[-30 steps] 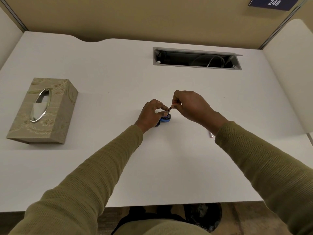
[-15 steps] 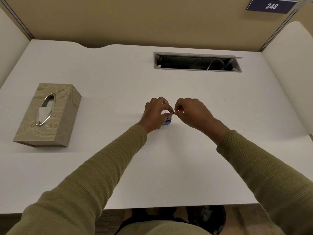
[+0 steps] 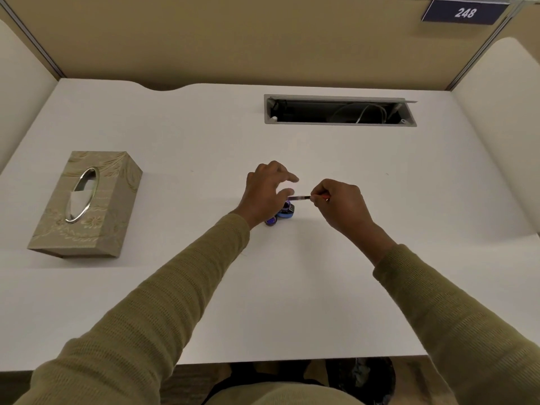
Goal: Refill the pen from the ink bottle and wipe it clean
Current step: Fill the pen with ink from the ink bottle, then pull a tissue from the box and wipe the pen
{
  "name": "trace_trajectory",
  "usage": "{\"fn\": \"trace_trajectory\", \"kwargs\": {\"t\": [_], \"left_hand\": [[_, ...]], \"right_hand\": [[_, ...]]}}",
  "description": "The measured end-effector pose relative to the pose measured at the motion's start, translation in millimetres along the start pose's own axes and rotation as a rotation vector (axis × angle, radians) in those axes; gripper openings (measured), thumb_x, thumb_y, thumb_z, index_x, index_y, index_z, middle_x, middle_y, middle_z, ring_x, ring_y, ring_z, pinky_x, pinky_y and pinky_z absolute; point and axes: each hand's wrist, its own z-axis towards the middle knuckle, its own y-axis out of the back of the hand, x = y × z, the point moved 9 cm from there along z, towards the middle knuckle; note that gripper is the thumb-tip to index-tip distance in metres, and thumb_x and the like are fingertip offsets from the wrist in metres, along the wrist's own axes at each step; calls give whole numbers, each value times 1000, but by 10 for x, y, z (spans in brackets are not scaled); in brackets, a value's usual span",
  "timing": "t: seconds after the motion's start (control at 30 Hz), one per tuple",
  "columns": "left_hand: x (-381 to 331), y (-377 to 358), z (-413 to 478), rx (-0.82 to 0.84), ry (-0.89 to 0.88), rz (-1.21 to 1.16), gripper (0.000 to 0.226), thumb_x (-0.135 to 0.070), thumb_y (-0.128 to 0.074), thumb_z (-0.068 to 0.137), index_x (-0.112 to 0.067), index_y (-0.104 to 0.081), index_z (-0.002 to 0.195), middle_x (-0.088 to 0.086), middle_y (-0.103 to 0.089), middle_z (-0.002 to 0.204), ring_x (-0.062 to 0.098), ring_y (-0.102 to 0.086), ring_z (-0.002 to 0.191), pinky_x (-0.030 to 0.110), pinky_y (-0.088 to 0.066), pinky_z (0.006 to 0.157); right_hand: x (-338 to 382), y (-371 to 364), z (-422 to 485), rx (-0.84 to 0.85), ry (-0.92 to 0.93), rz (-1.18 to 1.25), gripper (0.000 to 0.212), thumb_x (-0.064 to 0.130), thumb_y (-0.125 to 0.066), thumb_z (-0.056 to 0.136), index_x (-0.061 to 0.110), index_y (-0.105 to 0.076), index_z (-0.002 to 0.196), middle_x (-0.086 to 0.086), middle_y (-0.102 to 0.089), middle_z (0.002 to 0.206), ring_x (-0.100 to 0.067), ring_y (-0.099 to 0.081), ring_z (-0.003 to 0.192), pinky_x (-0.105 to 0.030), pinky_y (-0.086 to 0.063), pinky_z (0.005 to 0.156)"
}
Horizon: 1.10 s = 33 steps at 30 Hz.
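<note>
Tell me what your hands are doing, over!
Right hand shut on pen, held level above ink bottle. Left hand open, fingers spread over the bottle. Tissue box far left, untouched. Nothing in the way.

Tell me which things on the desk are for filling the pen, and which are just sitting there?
For the job:
- pen, held in the right hand
- ink bottle, by the open left hand
- its cap (seemingly), on the desk beside the bottle
- tissue box, probably for wiping

Just there:
- cable slot in the desk
- number sign on the wall
</note>
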Motion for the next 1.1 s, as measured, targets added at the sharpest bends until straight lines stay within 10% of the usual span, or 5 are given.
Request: {"fn": "trace_trajectory", "kwargs": {"t": [0.57,0.87,1.1], "left_hand": [[533,255,-385,-152,278,-227,17,-23,-70,88,-33,-69,101,-10,-61,104,16,-56,98,51,-44,98],[847,881,-696,-266,288,-108,14,-24,-71,87,-22,-72,102,-6,-64,100,14,-56,92,44,-48,91],[1337,1663,-1065,-349,311,89,13,-26,-65,85,-18,-71,94,1,-64,93,24,-59,87,49,-50,83]], "right_hand": [[-293,-176,-105,58,-127,149,10,23,-63,91,24,-68,82,9,-73,77,-3,-62,74,-20,-42,60],[-493,-296,-207,55,-296,381,11,32,-61,89,28,-70,83,13,-75,76,-6,-67,64,-35,-45,88],[-303,-402,-214,29,-366,593,13,18,-63,95,9,-70,100,-7,-74,87,-15,-60,67,-25,-44,55]]}}
